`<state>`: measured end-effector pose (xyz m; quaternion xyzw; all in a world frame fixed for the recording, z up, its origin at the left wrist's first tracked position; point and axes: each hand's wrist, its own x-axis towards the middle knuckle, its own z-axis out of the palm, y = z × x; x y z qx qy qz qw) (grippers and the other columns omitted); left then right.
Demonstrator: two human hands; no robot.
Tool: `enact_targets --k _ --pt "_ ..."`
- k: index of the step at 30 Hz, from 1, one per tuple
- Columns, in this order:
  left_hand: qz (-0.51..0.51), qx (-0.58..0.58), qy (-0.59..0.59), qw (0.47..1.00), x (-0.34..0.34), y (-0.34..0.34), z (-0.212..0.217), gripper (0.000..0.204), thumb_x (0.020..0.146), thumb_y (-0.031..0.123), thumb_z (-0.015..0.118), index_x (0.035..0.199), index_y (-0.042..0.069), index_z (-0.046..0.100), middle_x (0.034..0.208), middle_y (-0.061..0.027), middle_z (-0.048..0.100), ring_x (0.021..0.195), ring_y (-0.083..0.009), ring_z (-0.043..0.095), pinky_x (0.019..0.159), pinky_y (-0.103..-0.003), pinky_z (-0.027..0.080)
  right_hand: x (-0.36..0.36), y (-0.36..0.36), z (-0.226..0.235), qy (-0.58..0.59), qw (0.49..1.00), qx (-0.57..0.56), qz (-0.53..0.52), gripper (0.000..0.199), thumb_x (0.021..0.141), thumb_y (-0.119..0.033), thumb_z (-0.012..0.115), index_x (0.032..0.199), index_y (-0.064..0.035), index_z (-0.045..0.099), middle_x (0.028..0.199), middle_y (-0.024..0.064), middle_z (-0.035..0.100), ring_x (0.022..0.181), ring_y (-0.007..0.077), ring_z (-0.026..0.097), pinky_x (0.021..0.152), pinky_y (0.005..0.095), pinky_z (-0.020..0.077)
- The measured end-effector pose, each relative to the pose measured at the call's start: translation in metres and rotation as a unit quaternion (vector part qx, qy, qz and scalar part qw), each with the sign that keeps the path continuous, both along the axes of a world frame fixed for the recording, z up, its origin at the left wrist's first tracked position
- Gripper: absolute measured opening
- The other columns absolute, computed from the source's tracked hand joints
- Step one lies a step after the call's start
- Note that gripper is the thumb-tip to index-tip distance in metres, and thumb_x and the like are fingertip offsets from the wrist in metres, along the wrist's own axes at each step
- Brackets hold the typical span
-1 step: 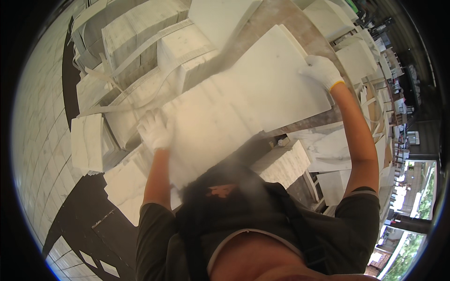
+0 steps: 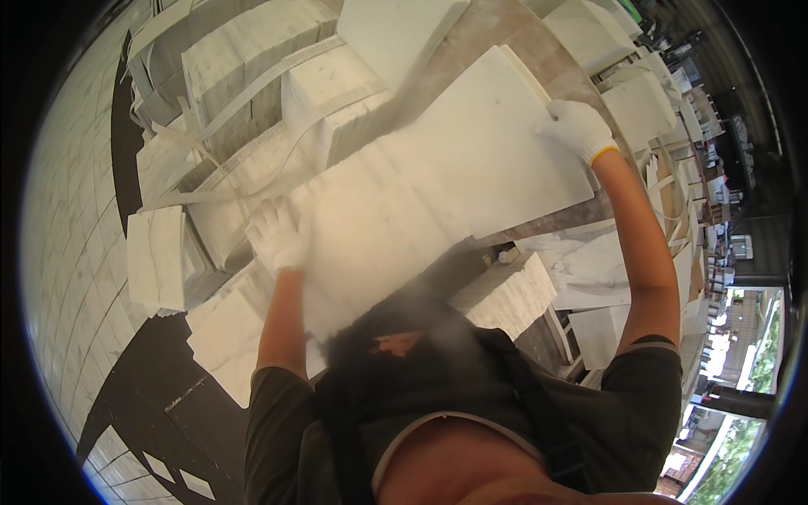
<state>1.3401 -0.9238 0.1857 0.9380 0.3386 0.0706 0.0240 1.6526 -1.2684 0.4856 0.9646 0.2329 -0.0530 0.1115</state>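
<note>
At nine o'clock, your left gloved hand (image 2: 282, 238) lies with its grip spread at the left end of the grey-veined white slab (image 2: 383, 223), near the centre. At two o'clock, your right gloved hand (image 2: 579, 131) touches the plain white slab (image 2: 497, 139); I cannot tell whether its grip pinches.

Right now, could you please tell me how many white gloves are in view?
2: the left glove at the left edge of the pale slabs, and the right glove at their right edge. Others may be hidden in the clutter.
</note>
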Motion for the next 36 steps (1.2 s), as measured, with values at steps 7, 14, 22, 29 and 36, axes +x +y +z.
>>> enact_targets --k 7,14,22,29,36 --pt "0.007 0.019 0.005 1.0 0.002 0.002 -0.005 0.07 0.094 0.058 0.053 0.148 0.013 0.046 0.152 -0.0133 0.045 0.14 -0.0337 0.038 0.116 -0.052 0.027 -0.005 0.036 0.038 -0.071 0.993 -0.096 0.022 0.038 0.084 -0.043 0.062 0.097 -0.0091 0.073 0.099 0.0168 0.072 0.095 0.038 0.068 0.085 0.0465 0.054" --pt "0.017 0.013 0.036 0.999 0.003 0.003 -0.001 0.07 0.093 0.056 0.055 0.146 0.011 0.048 0.153 -0.0143 0.045 0.14 -0.0365 0.037 0.114 -0.053 0.027 0.059 0.136 0.062 -0.092 0.983 0.082 0.139 0.041 0.087 -0.043 0.059 0.107 -0.0106 0.072 0.106 0.0145 0.073 0.103 0.0351 0.067 0.088 0.043 0.0529" --pt "0.013 -0.057 0.035 0.998 0.006 0.009 0.008 0.072 0.089 0.055 0.06 0.145 0.011 0.049 0.148 -0.016 0.047 0.137 -0.0373 0.039 0.114 -0.053 0.027 0.173 0.284 0.0 -0.166 0.968 0.033 0.186 0.045 0.089 -0.035 0.057 0.129 -0.0168 0.069 0.123 0.0144 0.071 0.116 0.0354 0.066 0.094 0.0448 0.0539" --pt "-0.011 -0.01 -0.078 0.997 0.001 0.009 0.004 0.069 0.085 0.05 0.065 0.14 0.01 0.052 0.142 -0.0156 0.049 0.132 -0.0385 0.041 0.111 -0.054 0.029 0.166 0.337 -0.029 -0.214 0.974 -0.011 0.077 0.029 0.09 -0.02 0.061 0.113 -0.0117 0.077 0.12 0.0122 0.073 0.112 0.0326 0.069 0.085 0.0433 0.0574" --pt "0.004 -0.011 -0.056 0.998 0.004 0.007 0.006 0.07 0.082 0.049 0.068 0.139 0.01 0.052 0.142 -0.0153 0.049 0.132 -0.0392 0.041 0.112 -0.054 0.029 0.155 0.333 -0.049 -0.34 0.931 0.031 0.13 0.023 0.088 -0.012 0.063 0.106 -0.0082 0.078 0.113 0.0142 0.073 0.104 0.0331 0.07 0.081 0.0431 0.0576"
